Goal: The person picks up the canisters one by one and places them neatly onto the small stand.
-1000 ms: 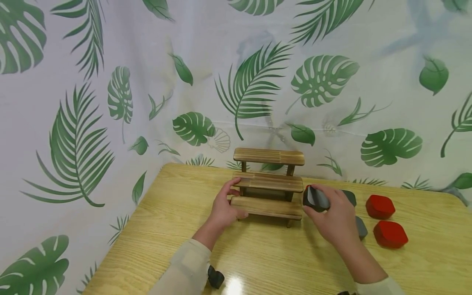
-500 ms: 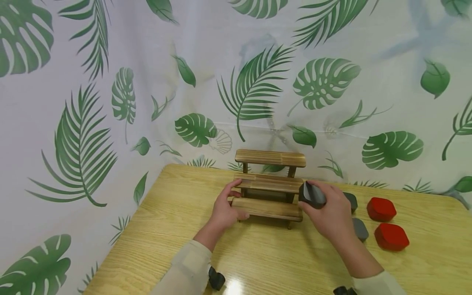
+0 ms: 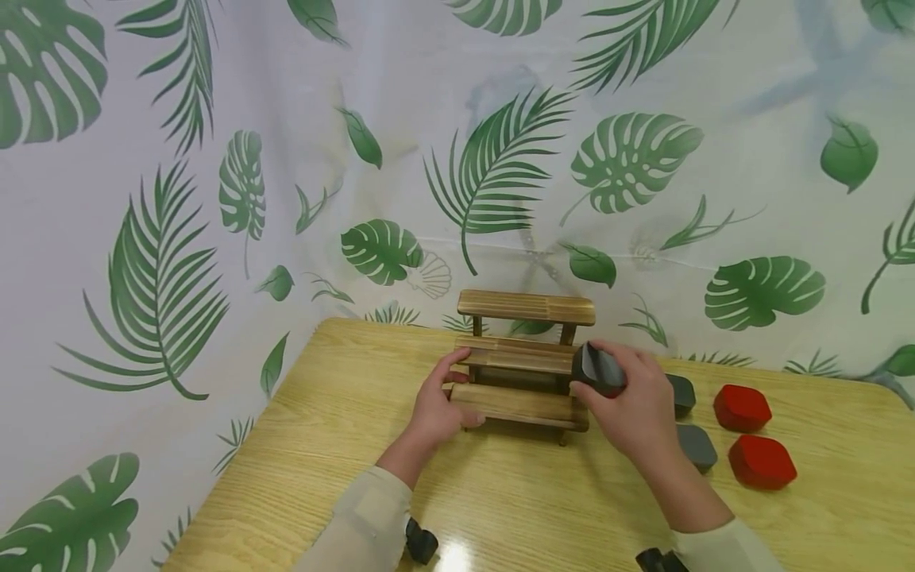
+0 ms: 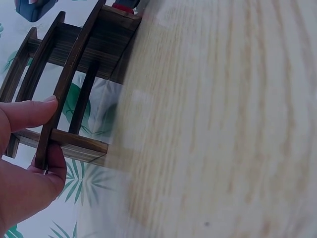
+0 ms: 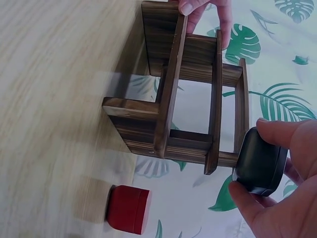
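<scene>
A dark wooden three-tier display stand (image 3: 525, 357) stands on the table near the wall. My left hand (image 3: 438, 405) grips its left end, and in the left wrist view the thumb and a finger (image 4: 58, 161) pinch the edge of a plank. My right hand (image 3: 636, 397) holds a black rounded box (image 3: 599, 370) between thumb and fingers at the stand's right side, level with the middle tier. In the right wrist view, the black box (image 5: 260, 163) is in the fingertips close to the end of the stand (image 5: 171, 84). Whether it touches the wood I cannot tell.
Right of the stand sit two red rounded boxes (image 3: 762, 461), a grey one (image 3: 696, 447) and a darker one (image 3: 681, 395), the latter two partly behind my right hand. A leaf-patterned cloth (image 3: 400, 143) hangs behind the wooden table (image 3: 543, 508).
My right hand has brought the black box leftward and slightly up, closer to the stand's middle tier. The left hand keeps its grip on the stand.
</scene>
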Demonstrator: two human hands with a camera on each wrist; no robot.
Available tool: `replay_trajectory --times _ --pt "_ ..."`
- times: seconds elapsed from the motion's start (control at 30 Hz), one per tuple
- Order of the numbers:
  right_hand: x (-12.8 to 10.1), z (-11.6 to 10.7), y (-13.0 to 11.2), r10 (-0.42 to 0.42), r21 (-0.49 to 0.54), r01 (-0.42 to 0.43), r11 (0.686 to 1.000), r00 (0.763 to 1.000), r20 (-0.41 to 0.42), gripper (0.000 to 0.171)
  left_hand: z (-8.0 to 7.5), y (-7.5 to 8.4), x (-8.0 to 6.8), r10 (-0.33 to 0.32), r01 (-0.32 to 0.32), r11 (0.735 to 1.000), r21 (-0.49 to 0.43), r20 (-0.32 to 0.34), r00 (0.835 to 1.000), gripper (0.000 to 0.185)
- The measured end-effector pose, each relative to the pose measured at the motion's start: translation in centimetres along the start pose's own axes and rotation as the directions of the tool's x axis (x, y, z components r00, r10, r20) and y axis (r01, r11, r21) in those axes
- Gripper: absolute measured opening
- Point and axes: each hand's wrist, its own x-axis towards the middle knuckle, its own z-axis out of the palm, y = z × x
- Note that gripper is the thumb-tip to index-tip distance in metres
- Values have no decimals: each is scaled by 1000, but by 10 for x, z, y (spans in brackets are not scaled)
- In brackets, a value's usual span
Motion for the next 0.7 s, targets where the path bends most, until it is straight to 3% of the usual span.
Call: replay_trajectory --times 0.37,0.7 --pt "7 5 -7 -2 23 2 1000 1000 -7 58 -2 0 -1 -6 6 1000 -12 6 1000 92" --pt "16 7 -15 8 33 -8 999 1000 2 57 -2 0 -1 25 -25 1000 -15 11 1000 90"
